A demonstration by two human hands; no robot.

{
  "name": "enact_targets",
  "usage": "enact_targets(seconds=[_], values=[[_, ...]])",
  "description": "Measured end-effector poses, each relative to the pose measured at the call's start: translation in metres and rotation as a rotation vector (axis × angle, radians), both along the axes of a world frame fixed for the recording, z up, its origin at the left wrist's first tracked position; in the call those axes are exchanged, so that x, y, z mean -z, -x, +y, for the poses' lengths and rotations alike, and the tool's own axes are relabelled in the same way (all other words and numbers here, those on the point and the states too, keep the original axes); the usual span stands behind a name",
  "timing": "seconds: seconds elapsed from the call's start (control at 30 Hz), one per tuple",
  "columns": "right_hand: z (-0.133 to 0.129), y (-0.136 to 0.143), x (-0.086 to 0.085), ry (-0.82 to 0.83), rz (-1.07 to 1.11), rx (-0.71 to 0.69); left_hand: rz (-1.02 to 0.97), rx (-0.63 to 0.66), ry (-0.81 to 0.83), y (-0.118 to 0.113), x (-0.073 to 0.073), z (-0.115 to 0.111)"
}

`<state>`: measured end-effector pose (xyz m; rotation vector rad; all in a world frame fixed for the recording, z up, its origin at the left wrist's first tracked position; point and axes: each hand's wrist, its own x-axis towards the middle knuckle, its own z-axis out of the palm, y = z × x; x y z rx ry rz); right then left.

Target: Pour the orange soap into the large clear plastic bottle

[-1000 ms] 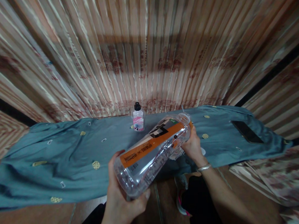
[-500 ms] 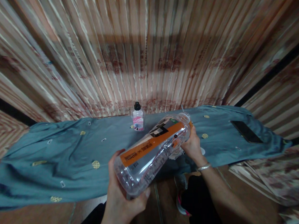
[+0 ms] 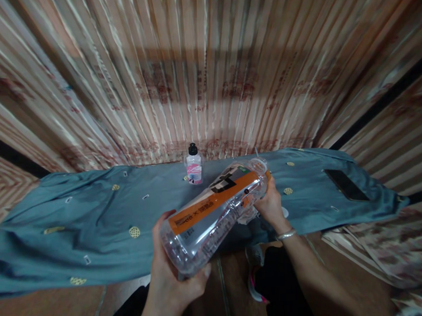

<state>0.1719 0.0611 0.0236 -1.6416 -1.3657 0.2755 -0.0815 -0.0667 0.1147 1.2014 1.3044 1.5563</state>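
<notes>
A large clear plastic bottle (image 3: 203, 215) with an orange and grey printed label lies tilted across both my hands, above the blue cloth. My left hand (image 3: 180, 280) is closed round its wide near end, thumb underneath. At the far, right end my right hand (image 3: 271, 202) grips the bottle's side, its fingers mostly hidden behind it. A thin pale stick (image 3: 256, 151) shows just past that end; what it belongs to is unclear. Beyond the large bottle, a small clear bottle (image 3: 194, 170) with a black cap and pink label stands upright on the cloth.
The blue patterned cloth (image 3: 93, 211) covers a long, narrow surface. A black phone (image 3: 346, 185) lies at its right. Crumpled clear plastic (image 3: 247, 216) and a white round piece (image 3: 285, 212) show below my right hand. Pleated curtains (image 3: 200, 83) hang behind and at both sides.
Almost nothing differs. The view has shifted very slightly, and both hands keep their hold on the large bottle in nearly the same pose.
</notes>
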Motion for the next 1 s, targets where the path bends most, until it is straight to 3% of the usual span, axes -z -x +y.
enact_targets(seconds=[1.0], values=[[0.0006, -0.0018, 0.0022, -0.022, 0.001, -0.013, 0.026, -0.001, -0.025, 0.0011, 0.0027, 0.0000]])
